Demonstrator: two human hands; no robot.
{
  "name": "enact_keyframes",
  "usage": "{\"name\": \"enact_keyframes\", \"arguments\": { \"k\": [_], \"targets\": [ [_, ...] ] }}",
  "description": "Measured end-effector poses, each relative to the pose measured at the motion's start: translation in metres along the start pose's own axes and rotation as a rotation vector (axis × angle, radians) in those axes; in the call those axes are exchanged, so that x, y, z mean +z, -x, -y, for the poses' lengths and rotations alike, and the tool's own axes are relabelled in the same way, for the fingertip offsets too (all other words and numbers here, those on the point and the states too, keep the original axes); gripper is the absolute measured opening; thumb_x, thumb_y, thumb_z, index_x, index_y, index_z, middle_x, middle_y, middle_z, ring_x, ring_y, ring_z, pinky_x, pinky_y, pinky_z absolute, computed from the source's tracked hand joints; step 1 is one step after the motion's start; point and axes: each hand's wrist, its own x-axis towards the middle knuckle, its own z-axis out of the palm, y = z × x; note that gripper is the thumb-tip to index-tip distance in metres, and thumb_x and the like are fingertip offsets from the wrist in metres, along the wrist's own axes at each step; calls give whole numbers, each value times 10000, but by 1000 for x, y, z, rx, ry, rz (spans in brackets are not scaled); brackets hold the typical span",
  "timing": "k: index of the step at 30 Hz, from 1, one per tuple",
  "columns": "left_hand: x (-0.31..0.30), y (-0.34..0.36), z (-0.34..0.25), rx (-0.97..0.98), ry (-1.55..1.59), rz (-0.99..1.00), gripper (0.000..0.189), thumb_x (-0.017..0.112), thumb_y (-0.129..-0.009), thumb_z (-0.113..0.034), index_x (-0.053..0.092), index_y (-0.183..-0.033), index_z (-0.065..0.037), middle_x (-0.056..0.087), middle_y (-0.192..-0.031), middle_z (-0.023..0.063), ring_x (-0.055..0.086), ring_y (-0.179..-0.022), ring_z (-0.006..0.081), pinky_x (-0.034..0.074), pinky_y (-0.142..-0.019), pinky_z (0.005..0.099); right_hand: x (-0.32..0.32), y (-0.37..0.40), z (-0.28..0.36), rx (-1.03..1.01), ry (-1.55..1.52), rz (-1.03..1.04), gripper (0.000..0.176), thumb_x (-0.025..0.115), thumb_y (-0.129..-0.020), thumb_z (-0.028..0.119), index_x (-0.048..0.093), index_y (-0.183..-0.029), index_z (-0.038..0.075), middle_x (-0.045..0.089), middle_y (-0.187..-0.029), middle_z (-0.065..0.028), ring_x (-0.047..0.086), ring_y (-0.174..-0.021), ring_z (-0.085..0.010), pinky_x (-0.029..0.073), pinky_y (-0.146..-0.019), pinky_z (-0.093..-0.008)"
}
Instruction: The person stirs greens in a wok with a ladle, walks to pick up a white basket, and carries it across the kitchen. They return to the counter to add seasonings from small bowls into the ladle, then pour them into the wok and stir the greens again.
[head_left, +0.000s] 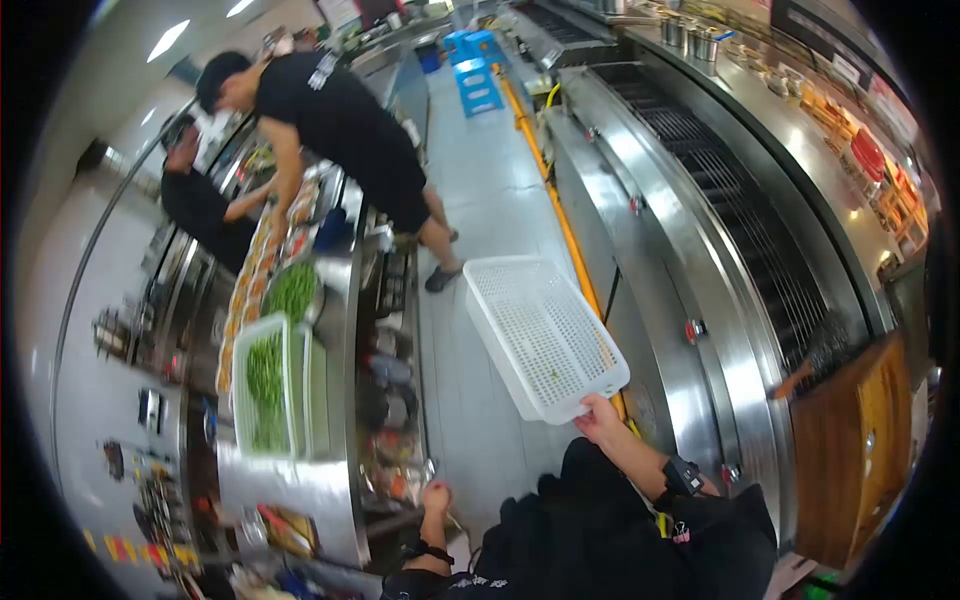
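Note:
A white perforated plastic basket (pixel 535 330) hangs over the aisle in front of me, with only a small green scrap inside. My right hand (pixel 598 418) is closed around the rim at its near right end. Low on the left, my left hand (pixel 435 497) is beside the shelves under the counter; its fingers look curled, and I see nothing in them. On the counter, cut green vegetables (pixel 266 390) fill another white basket (pixel 240 405) set within a pale tub (pixel 316 400).
A long metal grill (pixel 700 170) lines the right side, with a yellow pipe (pixel 548 180) along its base. Two people in black (pixel 345 120) work at the left counter (pixel 345 480); one stands in the aisle. Blue stools (pixel 474 85) stand farther along. A metal bowl (pixel 318 300) holds more greens.

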Motion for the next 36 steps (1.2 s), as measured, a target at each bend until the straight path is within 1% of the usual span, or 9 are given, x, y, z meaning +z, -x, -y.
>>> {"name": "enact_keyframes", "arguments": {
  "k": [5,11,15,20,22,24,27,31,36],
  "targets": [
    [104,-196,-208,645,-529,1,120,571,-838,-142,618,-854,-33,616,-659,76,553,-523,177,465,-531,321,69,-144,63,-54,-14,-8,369,506,-739,27,532,-1100,97,614,-1016,-62,595,-926,-242,488,-778,-410],
    [206,-285,-319,324,-581,146,228,588,-813,-227,653,-939,-48,660,-764,120,647,-759,229,496,-669,337,237,-288,189,-75,-66,10,323,528,-746,36,525,-1065,85,595,-963,-64,592,-853,-228,499,-687,-360],
    [237,-339,-378,235,-1025,474,347,536,-787,-354,672,-906,-58,661,-889,167,617,-870,350,488,-768,412,365,-346,277,-50,36,11,378,500,-755,17,506,-1127,84,589,-1019,-82,579,-939,-214,492,-788,-346],
    [323,-490,-462,210,-977,414,347,522,-791,-363,680,-903,-75,655,-915,173,609,-893,359,482,-786,423,510,-482,366,-118,28,74,416,484,-762,-1,478,-1171,76,582,-1051,-105,585,-950,-245,498,-853,-385],
    [356,-557,-519,233,-895,417,353,532,-792,-370,674,-904,-66,656,-895,175,609,-894,359,478,-792,428,553,-544,401,-131,10,151,424,495,-755,6,479,-1174,72,583,-1064,-110,586,-946,-261,497,-853,-386],
    [392,-651,-589,479,-970,348,302,544,-780,-326,674,-869,-69,656,-839,180,622,-828,364,492,-732,427,617,-573,434,-215,9,243,416,516,-743,6,485,-1156,43,575,-1092,-116,572,-961,-271,489,-829,-403],
    [435,-724,-673,612,-1035,261,244,545,-777,-274,672,-858,-83,654,-795,181,630,-757,369,506,-680,415,666,-639,482,-172,100,46,434,497,-725,-18,479,-1158,23,572,-1097,-116,563,-1009,-273,479,-871,-429],
    [499,-778,-862,650,-826,305,246,543,-784,-251,659,-897,-66,651,-847,179,631,-819,335,497,-731,407,754,-693,538,-227,82,16,489,485,-727,-40,444,-1211,21,540,-1155,-137,545,-1053,-317,473,-891,-454],
    [552,-882,-995,530,-682,388,239,586,-772,-260,655,-894,-66,658,-868,149,627,-830,300,487,-741,366,839,-833,590,-252,84,113,502,457,-736,-67,436,-1233,-5,526,-1205,-143,517,-1106,-322,422,-964,-485]
  ]
}}
